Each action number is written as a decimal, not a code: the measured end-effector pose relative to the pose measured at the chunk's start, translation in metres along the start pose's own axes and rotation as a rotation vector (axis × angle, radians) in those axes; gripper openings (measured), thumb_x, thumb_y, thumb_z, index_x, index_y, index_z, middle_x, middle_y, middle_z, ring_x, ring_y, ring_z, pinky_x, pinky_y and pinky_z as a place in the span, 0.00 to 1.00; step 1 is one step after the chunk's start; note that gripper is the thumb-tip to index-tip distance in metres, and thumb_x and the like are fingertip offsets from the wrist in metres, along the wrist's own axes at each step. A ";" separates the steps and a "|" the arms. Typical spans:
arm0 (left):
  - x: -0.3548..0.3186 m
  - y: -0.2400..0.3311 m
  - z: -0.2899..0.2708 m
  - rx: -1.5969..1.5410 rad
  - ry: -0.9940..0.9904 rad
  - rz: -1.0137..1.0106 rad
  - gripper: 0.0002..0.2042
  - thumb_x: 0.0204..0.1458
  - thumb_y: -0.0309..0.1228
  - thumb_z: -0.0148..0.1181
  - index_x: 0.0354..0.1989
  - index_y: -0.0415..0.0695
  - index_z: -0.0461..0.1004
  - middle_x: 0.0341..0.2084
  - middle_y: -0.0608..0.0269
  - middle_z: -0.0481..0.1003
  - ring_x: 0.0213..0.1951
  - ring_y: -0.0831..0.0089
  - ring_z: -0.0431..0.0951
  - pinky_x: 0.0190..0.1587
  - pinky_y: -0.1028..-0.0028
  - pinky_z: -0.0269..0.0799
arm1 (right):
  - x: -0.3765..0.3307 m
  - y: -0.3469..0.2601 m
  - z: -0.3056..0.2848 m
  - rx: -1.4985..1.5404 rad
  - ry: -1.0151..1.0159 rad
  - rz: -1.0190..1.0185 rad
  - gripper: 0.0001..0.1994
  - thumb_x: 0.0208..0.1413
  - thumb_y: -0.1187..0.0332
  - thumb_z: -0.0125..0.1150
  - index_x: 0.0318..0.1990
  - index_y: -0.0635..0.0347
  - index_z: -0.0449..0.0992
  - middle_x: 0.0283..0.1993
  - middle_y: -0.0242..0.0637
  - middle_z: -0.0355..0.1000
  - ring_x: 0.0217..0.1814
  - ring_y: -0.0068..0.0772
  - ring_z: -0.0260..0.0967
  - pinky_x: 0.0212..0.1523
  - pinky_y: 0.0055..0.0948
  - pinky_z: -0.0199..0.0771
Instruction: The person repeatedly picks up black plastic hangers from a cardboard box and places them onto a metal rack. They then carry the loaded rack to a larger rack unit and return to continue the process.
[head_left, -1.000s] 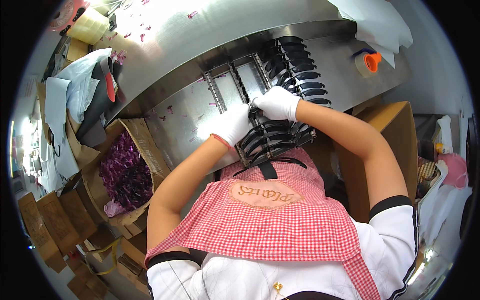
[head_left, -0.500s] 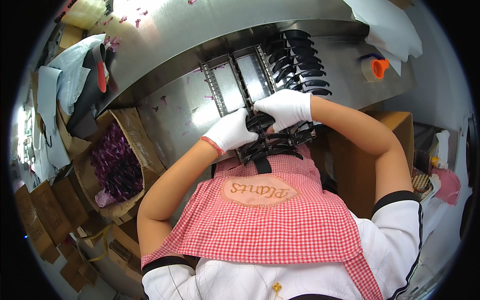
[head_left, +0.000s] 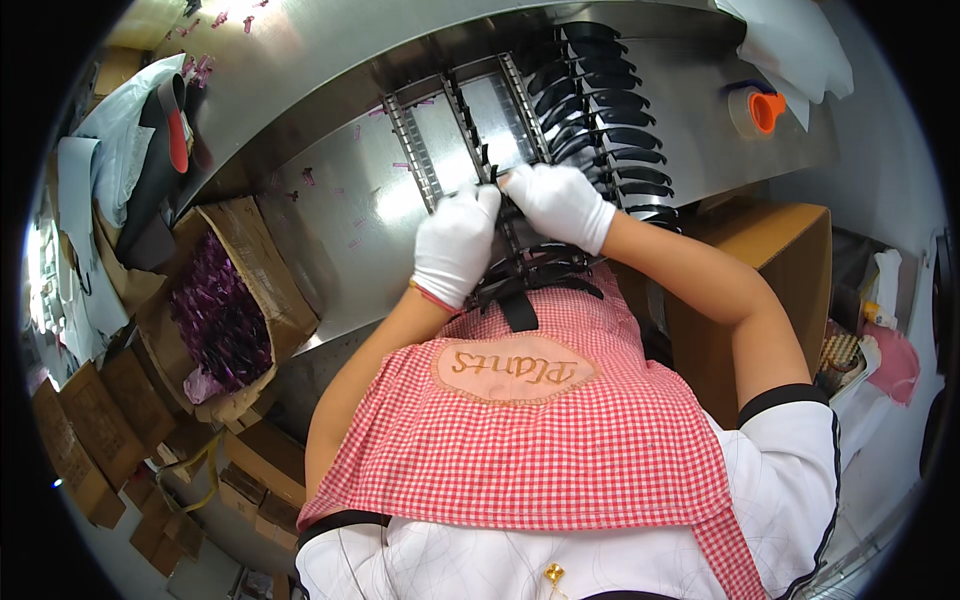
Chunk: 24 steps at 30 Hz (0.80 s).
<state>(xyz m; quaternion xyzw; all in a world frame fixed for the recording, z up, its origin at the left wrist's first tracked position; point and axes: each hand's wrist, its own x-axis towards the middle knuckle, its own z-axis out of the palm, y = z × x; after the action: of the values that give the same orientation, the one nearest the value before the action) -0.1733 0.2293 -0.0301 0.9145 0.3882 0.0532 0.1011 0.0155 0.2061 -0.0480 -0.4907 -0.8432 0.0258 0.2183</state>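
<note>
White-gloved left hand (head_left: 455, 243) and right hand (head_left: 560, 203) pinch thin black plastic frames (head_left: 530, 268) on the notched metal rack (head_left: 470, 130). The frames look light, springy and slippery, so are best gripped at the rim; more stand at 1 o'clock.

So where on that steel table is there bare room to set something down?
Bare steel lies left of the slotted rack, toward the cardboard box; small scraps dot it. Crowded: both gloved hands, left and right, and the black frames.

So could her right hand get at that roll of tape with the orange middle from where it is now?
Probably yes. The roll of tape sits in the open on the steel table, to the right of the right hand, with only the black glasses frames lying between.
</note>
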 end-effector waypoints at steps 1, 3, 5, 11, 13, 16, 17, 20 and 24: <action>0.006 -0.002 -0.006 0.061 0.164 0.028 0.11 0.49 0.28 0.58 0.43 0.47 0.71 0.33 0.62 0.74 0.33 0.62 0.78 0.30 0.66 0.77 | 0.009 0.003 -0.004 -0.062 0.058 -0.004 0.05 0.52 0.68 0.57 0.35 0.54 0.70 0.31 0.33 0.70 0.30 0.32 0.75 0.25 0.28 0.75; 0.013 -0.007 -0.021 0.127 0.285 0.024 0.13 0.48 0.26 0.57 0.43 0.49 0.71 0.33 0.65 0.73 0.32 0.64 0.77 0.28 0.67 0.75 | 0.027 0.009 -0.020 -0.093 0.119 -0.018 0.07 0.50 0.69 0.59 0.38 0.53 0.71 0.33 0.31 0.69 0.32 0.32 0.74 0.26 0.29 0.75; 0.012 -0.007 -0.035 -0.191 0.109 -0.034 0.17 0.47 0.31 0.64 0.46 0.46 0.71 0.38 0.58 0.74 0.36 0.58 0.79 0.36 0.64 0.77 | 0.033 0.011 -0.044 0.148 -0.148 0.072 0.13 0.48 0.66 0.66 0.41 0.54 0.72 0.36 0.35 0.72 0.37 0.40 0.77 0.33 0.35 0.78; -0.019 0.012 -0.029 -0.525 -0.395 -0.166 0.28 0.41 0.33 0.73 0.50 0.40 0.67 0.43 0.45 0.73 0.44 0.48 0.78 0.49 0.59 0.75 | 0.009 -0.015 -0.064 0.492 -0.781 0.249 0.36 0.33 0.61 0.82 0.53 0.55 0.69 0.47 0.43 0.75 0.47 0.48 0.77 0.46 0.40 0.78; -0.028 0.020 -0.017 -0.457 -0.466 -0.216 0.22 0.47 0.28 0.66 0.50 0.40 0.66 0.43 0.45 0.73 0.45 0.45 0.77 0.48 0.57 0.75 | -0.004 -0.026 -0.053 0.453 -0.731 0.246 0.29 0.40 0.68 0.74 0.51 0.59 0.68 0.46 0.44 0.73 0.46 0.49 0.77 0.44 0.41 0.78; -0.038 0.023 -0.003 -0.421 -0.391 -0.197 0.18 0.46 0.21 0.59 0.47 0.41 0.67 0.39 0.49 0.73 0.42 0.46 0.78 0.44 0.56 0.76 | -0.025 -0.038 -0.034 0.418 -0.593 0.335 0.23 0.45 0.75 0.65 0.51 0.61 0.67 0.45 0.45 0.73 0.45 0.50 0.77 0.41 0.42 0.79; -0.041 0.022 0.000 -0.395 -0.344 -0.165 0.17 0.45 0.21 0.59 0.46 0.41 0.67 0.38 0.51 0.73 0.41 0.48 0.78 0.43 0.57 0.76 | -0.032 -0.040 -0.029 0.407 -0.523 0.315 0.22 0.47 0.75 0.63 0.51 0.60 0.67 0.43 0.43 0.73 0.43 0.48 0.77 0.40 0.40 0.79; -0.048 0.025 0.006 -0.310 -0.206 -0.064 0.15 0.46 0.23 0.58 0.44 0.43 0.68 0.35 0.55 0.73 0.36 0.54 0.79 0.37 0.61 0.77 | -0.050 -0.043 -0.019 0.316 -0.345 0.240 0.23 0.48 0.75 0.64 0.53 0.58 0.66 0.41 0.40 0.73 0.37 0.44 0.76 0.36 0.38 0.78; -0.031 0.021 -0.004 0.000 0.063 0.092 0.09 0.50 0.28 0.56 0.40 0.47 0.69 0.30 0.63 0.72 0.27 0.68 0.76 0.26 0.69 0.76 | -0.037 -0.041 -0.016 0.091 -0.161 0.156 0.20 0.50 0.74 0.63 0.52 0.55 0.68 0.40 0.34 0.73 0.35 0.37 0.75 0.34 0.32 0.77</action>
<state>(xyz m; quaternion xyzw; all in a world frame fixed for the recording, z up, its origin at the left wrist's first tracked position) -0.1811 0.1936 -0.0218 0.9293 0.3485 0.0867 0.0863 0.0042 0.1515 -0.0352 -0.5407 -0.8152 0.1201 0.1694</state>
